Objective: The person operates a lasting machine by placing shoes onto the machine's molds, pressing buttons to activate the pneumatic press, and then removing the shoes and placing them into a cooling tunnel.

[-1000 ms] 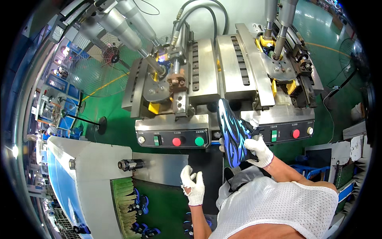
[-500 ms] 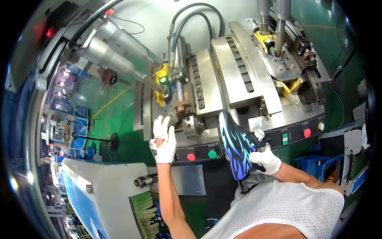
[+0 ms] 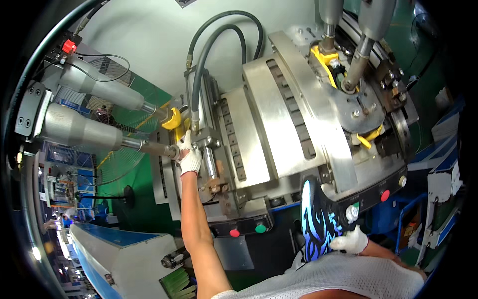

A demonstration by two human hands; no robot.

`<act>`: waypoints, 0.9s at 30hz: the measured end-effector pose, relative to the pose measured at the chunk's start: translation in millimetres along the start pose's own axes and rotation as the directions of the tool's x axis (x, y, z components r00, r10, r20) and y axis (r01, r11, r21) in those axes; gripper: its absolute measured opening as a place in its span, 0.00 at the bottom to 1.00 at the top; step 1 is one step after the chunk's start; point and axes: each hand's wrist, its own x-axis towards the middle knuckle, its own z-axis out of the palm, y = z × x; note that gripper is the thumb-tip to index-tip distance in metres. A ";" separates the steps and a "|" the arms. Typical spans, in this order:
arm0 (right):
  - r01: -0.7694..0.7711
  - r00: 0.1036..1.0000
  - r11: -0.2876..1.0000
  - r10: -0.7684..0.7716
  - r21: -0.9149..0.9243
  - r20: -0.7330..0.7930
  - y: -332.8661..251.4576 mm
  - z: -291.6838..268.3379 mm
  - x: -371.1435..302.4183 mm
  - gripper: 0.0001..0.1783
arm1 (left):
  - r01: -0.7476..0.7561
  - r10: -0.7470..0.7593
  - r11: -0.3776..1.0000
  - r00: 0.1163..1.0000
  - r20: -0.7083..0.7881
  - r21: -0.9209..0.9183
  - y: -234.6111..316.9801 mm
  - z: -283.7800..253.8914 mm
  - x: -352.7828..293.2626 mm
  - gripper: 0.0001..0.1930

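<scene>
My right hand, in a white knit glove, is closed round the lower end of a shoe. The shoe is black with blue and white flame shapes and stands nearly upright, close to my shirt. A round white knob sits beside its opening. My left hand, gloved too, reaches into the left press station, between a metal press rod and an upright cylinder. One finger is stretched toward a yellow pad. The other fingers are mostly hidden, and I cannot make out whether they hold anything.
Steel plates fill the machine's middle. The right press station has yellow pads and thick rods. Along the front edge are a red button, a green button and another red button. Black hoses arch behind.
My left hand has moved from the front edge of the left station into it. My right hand has drawn the shoe closer to my body. The view has shifted.
</scene>
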 end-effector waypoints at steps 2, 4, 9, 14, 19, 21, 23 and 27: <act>-0.025 0.999 0.999 0.023 -0.036 -0.044 6.2 -0.2 -4.8 0.28 | 0.125 -0.124 0.989 0.992 0.014 -0.074 -6.5 10.1 22.6 0.28; -0.040 0.989 0.999 0.040 0.002 -0.142 1.3 0.4 -6.0 0.29 | 0.102 -0.102 0.993 0.995 0.003 -0.065 56.8 5.4 44.8 0.27; 0.006 0.997 0.990 0.004 0.144 -0.072 10.1 12.2 10.4 0.30 | 0.056 -0.050 0.998 0.987 -0.154 0.035 64.9 -60.9 20.1 0.28; -0.012 0.999 0.988 0.017 0.153 -0.027 8.7 37.8 36.4 0.29 | 0.139 -0.163 0.986 0.932 -0.323 -0.095 105.0 -154.2 -73.7 0.29; 0.030 0.999 0.974 -0.032 0.227 0.003 -37.7 112.8 96.0 0.33 | 0.029 -0.176 0.940 0.895 -0.409 -0.341 115.1 -190.8 -237.4 0.28; 0.023 0.992 0.963 -0.056 0.269 0.114 -60.4 169.3 151.1 0.25 | 0.083 -0.248 0.917 0.885 -0.394 -0.390 104.8 -196.6 -316.7 0.28; -0.016 0.993 0.980 -0.008 0.199 0.121 -78.0 223.8 216.7 0.18 | 0.272 -0.408 0.862 0.874 -0.266 -0.427 105.1 -187.6 -389.2 0.29; 0.095 0.995 0.995 -0.096 -0.015 -0.039 -46.3 299.5 406.7 0.12 | 0.483 -0.617 0.718 0.775 -0.136 -0.501 124.8 -146.1 -490.5 0.27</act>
